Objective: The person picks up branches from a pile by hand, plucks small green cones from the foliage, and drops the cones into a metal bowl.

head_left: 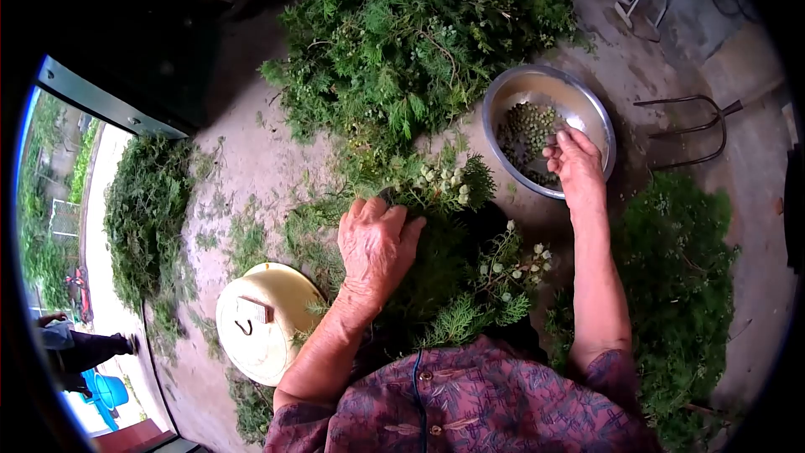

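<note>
My left hand (pixel 377 239) is wrapped round a leafy green branch (pixel 453 193) that carries pale round cones. More sprigs with pale cones (pixel 516 267) lie over my lap. On the right, my right hand (pixel 574 159) is over the near rim of a metal bowl (pixel 608 130), its fingers pinched together. What those fingers hold, if anything, is too small to make out. Small green cones (pixel 528 130) cover part of the bowl's bottom.
A large heap of green branches (pixel 419 42) lies ahead, with more piles at left (pixel 151 218) and right (pixel 675 277). A yellowish round lid or basin (pixel 264 319) sits left of me. A metal fork (pixel 717 130) lies right. A person (pixel 88 351) is outside, far left.
</note>
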{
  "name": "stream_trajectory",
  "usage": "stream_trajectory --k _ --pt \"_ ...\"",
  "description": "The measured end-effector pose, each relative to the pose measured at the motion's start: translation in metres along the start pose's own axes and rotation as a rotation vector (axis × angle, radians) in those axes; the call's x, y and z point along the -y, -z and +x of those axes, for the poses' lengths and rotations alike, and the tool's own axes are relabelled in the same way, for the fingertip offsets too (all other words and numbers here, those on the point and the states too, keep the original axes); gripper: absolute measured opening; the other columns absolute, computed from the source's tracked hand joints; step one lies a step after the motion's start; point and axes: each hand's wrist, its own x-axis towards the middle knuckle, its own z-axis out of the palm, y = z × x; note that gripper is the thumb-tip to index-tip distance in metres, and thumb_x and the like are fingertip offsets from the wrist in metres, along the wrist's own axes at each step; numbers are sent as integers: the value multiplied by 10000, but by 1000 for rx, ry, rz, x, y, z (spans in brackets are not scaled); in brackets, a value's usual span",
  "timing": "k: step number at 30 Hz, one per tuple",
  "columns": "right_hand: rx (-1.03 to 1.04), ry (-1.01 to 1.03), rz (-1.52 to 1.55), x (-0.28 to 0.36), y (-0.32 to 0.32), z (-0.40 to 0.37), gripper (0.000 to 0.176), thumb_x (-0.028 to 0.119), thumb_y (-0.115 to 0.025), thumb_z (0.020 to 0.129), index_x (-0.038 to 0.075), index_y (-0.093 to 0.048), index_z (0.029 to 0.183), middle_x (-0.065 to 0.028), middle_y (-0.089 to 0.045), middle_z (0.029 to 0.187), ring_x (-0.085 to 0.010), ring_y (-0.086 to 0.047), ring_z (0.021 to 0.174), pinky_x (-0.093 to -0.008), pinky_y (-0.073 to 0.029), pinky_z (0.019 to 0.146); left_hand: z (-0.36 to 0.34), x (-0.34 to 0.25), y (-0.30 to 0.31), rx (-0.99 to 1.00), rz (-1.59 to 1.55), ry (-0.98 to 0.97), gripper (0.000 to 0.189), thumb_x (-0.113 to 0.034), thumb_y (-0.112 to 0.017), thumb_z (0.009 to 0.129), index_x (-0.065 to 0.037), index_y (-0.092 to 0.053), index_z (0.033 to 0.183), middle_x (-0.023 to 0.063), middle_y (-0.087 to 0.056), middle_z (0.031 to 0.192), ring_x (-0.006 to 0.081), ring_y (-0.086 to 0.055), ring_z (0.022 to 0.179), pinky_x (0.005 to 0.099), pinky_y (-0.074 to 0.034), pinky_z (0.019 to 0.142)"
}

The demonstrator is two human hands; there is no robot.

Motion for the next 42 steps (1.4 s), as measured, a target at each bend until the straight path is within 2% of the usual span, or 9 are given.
stream_trajectory --k 6,8,13,20,24,29,32,36,42 --pt "390 577 -769 -31 -87 -35 312 261 -510 888 35 -560 1098 -161 -616 996 -249 -602 881 -308 -472 772 2 -8 -8 117 55 -3 263 -277 -690 645 -76 -641 807 78 -515 849 267 -469 861 396 -369 733" --pt "486 263 -776 -28 -95 -42 342 272 -516 885 20 -543 1114 -180 -605 1011 -278 -578 957 -316 -442 826 1 -6 -14 62 6 -26 278 -255 -686 652 -77 -643 861 77 -526 881 269 -471 886 393 -371 748" --pt "422 118 -236 -22 -100 -67 281 139 -546 863 -3 -558 1105 -5 -591 967 -82 -525 865 -224 -410 805 -3 -13 -3 81 -280 109 341 -188 -678 681 -46 -597 980 106 -618 809 276 -551 793 375 -412 718" --pt "402 284 -359 -15 -95 -78 241 86 -518 866 19 -561 1093 1 -590 864 -48 -504 756 -184 -418 686 -8 -9 -31 28 -960 471 272 -174 -667 743 2 -588 934 135 -638 790 220 -622 715 311 -472 651" --pt "342 521 -546 -8 -102 -87 248 19 -529 831 22 -562 1077 -96 -605 887 -144 -589 774 -247 -470 684 -12 -12 -44 -75 -970 478 285 -180 -670 747 -24 -616 980 127 -644 807 174 -621 724 292 -465 646" --pt "377 449 -500 -8 -105 -92 246 -11 -514 827 9 -556 1069 -89 -614 882 -130 -589 792 -245 -465 704 -5 -20 -31 59 -824 524 298 -276 -659 754 -21 -635 907 166 -622 767 297 -604 686 330 -461 611" --pt "378 407 -413 -10 -103 -96 247 -13 -503 831 -2 -548 1074 -64 -620 861 -97 -569 789 -225 -448 713 -2 -21 -21 70 -349 291 214 -182 -605 825 28 -605 864 26 -588 751 62 -485 704 247 -413 621" --pt "365 363 -305 -12 -101 -100 252 -9 -501 835 -11 -544 1083 -37 -614 852 -81 -554 805 -213 -434 744 -1 -14 -26 241 -840 400 216 -181 -591 831 24 -580 899 31 -592 771 86 -506 735 263 -418 639" --pt "311 300 -339 -13 -97 -102 263 -24 -524 811 -6 -552 1072 -56 -599 903 -105 -558 815 -229 -438 765 -6 -21 -29 12 -1355 509 152 -49 -607 812 15 -596 950 -1 -609 784 59 -510 701 216 -434 654"
